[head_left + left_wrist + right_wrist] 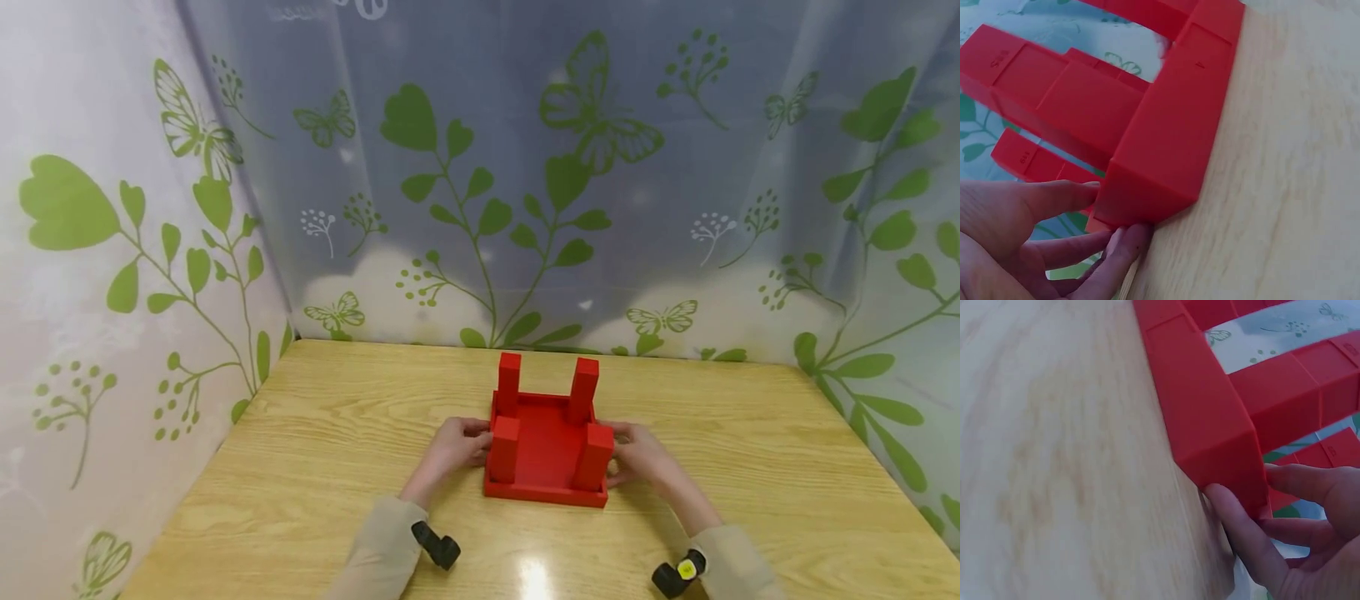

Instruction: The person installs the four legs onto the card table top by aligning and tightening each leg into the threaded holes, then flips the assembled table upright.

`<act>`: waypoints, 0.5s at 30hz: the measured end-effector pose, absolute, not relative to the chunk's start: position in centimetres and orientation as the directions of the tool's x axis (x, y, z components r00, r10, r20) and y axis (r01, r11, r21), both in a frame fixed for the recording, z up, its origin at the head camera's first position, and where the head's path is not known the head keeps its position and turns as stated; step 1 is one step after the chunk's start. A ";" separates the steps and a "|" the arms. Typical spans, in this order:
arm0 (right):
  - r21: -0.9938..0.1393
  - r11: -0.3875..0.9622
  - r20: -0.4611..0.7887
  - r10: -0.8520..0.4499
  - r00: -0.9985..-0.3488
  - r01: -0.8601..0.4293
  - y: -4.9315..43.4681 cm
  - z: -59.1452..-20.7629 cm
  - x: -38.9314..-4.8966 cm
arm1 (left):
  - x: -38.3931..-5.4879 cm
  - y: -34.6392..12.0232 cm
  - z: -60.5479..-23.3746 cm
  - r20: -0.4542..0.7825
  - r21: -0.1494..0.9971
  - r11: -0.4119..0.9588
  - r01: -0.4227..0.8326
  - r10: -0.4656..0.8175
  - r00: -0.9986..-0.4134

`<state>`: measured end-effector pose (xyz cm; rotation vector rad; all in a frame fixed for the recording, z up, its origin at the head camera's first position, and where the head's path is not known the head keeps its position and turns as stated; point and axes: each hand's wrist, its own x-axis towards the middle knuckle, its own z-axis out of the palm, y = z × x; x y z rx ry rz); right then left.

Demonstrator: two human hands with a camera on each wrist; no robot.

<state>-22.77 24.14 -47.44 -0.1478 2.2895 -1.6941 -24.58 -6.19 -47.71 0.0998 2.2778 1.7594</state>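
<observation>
A red plastic base (547,495) with a low rim and an upright square post (506,450) at each corner sits on the table, like a small table turned legs up. At its left side, my left hand (456,446) grips the edge. The left wrist view has the thumb (1063,195) on the upper side and fingertips (1132,240) low by the tabletop. My right hand (641,454) holds the opposite side. In the right wrist view a finger (1235,515) reaches the lower corner. Small raised marks show on the red plastic.
The wooden tabletop (360,392) spreads around the red base. Behind it hangs a curtain (480,208) printed with green leaves and butterflies, with similar cloth at left and right. Black straps with small devices (438,546) are on both wrists, over beige sleeves.
</observation>
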 end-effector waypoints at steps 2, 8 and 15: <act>-0.946 0.318 -0.155 -0.246 -0.957 0.072 23.9 -47.5 -22.7 | -24.5 -6.1 -47.7 -0.138 0.950 0.305 -0.071 0.206 -0.969; -0.934 0.351 -0.145 -0.198 -0.969 0.068 23.5 -47.5 -22.6 | -24.5 -6.0 -47.7 -0.115 0.931 0.363 -0.035 0.201 -0.973; -0.916 0.397 -0.124 -0.119 -0.985 0.067 23.0 -47.3 -22.6 | -24.4 -5.5 -47.3 -0.040 0.841 0.538 0.060 0.172 -0.984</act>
